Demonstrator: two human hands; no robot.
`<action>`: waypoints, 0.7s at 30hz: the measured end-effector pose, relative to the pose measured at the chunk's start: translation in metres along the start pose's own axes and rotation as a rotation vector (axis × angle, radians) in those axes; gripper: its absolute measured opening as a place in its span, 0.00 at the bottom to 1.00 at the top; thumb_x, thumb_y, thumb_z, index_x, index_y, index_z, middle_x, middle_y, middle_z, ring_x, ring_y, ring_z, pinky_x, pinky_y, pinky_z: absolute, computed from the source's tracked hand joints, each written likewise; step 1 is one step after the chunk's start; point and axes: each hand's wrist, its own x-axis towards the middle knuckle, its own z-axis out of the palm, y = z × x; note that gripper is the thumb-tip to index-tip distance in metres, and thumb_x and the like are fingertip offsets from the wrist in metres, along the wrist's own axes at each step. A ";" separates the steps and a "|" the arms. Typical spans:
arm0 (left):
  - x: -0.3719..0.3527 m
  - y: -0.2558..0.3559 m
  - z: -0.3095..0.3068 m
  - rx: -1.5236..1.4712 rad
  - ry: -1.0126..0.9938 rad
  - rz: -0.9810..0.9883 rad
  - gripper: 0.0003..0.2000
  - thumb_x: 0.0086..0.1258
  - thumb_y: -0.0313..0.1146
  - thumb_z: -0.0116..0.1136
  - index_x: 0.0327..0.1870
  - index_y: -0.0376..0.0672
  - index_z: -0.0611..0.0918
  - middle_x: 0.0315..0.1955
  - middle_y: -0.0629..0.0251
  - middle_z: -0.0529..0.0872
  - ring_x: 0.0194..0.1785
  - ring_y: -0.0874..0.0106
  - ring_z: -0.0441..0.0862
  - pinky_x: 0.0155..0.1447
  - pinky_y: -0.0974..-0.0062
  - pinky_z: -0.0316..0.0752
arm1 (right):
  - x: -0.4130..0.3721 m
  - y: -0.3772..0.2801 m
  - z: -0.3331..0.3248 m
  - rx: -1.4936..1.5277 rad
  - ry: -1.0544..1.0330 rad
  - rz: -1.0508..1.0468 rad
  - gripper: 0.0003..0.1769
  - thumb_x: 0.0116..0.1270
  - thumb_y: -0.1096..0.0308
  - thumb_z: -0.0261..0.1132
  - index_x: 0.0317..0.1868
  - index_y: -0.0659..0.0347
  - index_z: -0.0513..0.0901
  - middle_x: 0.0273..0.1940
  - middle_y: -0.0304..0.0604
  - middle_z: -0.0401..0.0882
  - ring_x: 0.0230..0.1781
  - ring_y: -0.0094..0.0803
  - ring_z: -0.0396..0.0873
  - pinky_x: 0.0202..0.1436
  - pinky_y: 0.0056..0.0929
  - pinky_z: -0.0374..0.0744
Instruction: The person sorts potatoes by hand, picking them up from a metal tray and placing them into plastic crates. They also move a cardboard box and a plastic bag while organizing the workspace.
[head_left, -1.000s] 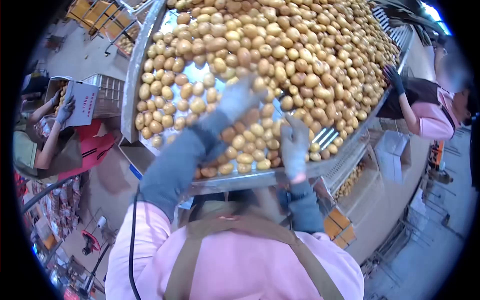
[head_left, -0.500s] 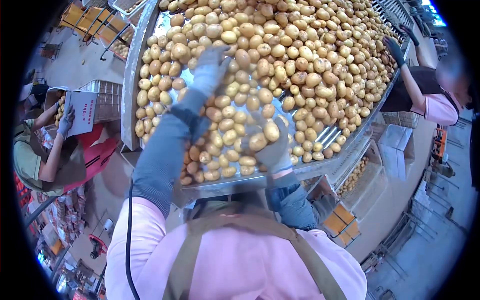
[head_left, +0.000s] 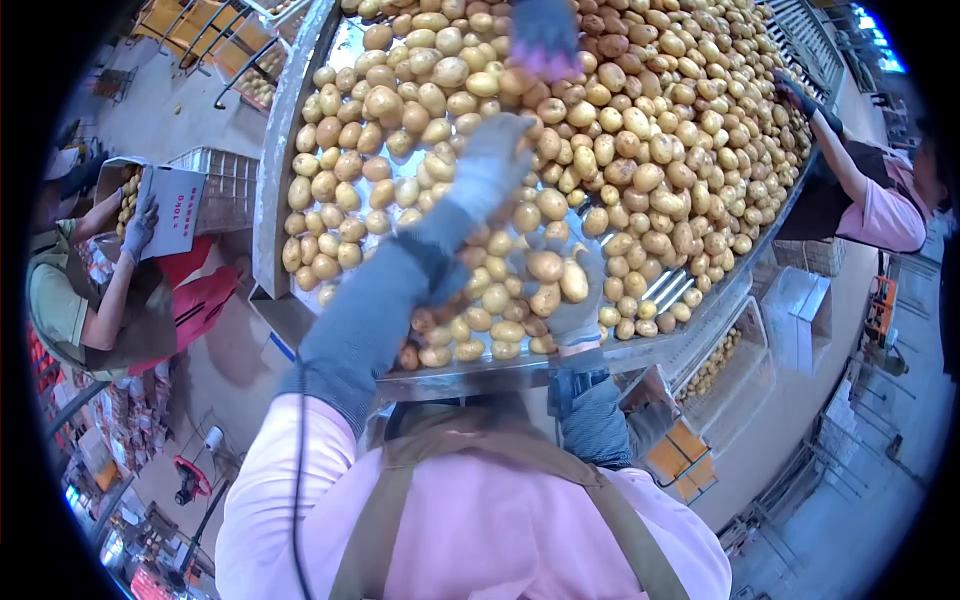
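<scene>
Many potatoes [head_left: 660, 150] are spread over a metal sorting table [head_left: 285, 150], piled thickest toward the right. My left hand [head_left: 490, 170], in a grey glove, reaches over the middle of the table with its fingers stretched out on the potatoes. Nothing shows held in it, though its palm side is hidden. Near the front edge, my right hand [head_left: 577, 305], also gloved, is palm up with fingers curled around a few potatoes [head_left: 546, 266]. Loose potatoes lie around both hands.
Another person's gloved hand [head_left: 545, 40] reaches in at the top. A co-worker [head_left: 870, 190] stands at the right edge. At left, a person holds a white carton [head_left: 170, 210] with potatoes. A crate [head_left: 735, 370] stands below the table at right.
My left hand has swept to the right across the potatoes, nearer my right hand. My right hand still cups potatoes. Another person's gloved hand has come in at the top.
</scene>
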 end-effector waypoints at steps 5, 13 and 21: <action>-0.087 0.066 -0.027 -0.153 -0.215 0.303 0.18 0.68 0.29 0.58 0.59 0.41 0.81 0.47 0.49 0.84 0.50 0.53 0.82 0.57 0.57 0.77 | 0.011 -0.054 -0.004 0.190 -0.134 -0.040 0.23 0.80 0.49 0.54 0.63 0.58 0.72 0.44 0.48 0.80 0.40 0.42 0.81 0.36 0.39 0.83; 0.021 -0.121 -0.087 0.380 0.212 -0.184 0.17 0.68 0.39 0.59 0.54 0.42 0.84 0.50 0.48 0.83 0.58 0.51 0.77 0.65 0.55 0.72 | 0.007 -0.047 0.017 0.937 -0.103 0.506 0.23 0.81 0.59 0.56 0.69 0.60 0.69 0.56 0.45 0.80 0.50 0.34 0.83 0.48 0.30 0.86; 0.051 -0.069 -0.080 0.053 0.228 -0.024 0.21 0.60 0.36 0.65 0.56 0.45 0.82 0.55 0.53 0.82 0.61 0.55 0.80 0.67 0.59 0.74 | 0.015 -0.051 0.032 0.845 -0.028 0.420 0.22 0.82 0.58 0.56 0.68 0.60 0.70 0.55 0.44 0.80 0.49 0.30 0.82 0.48 0.26 0.85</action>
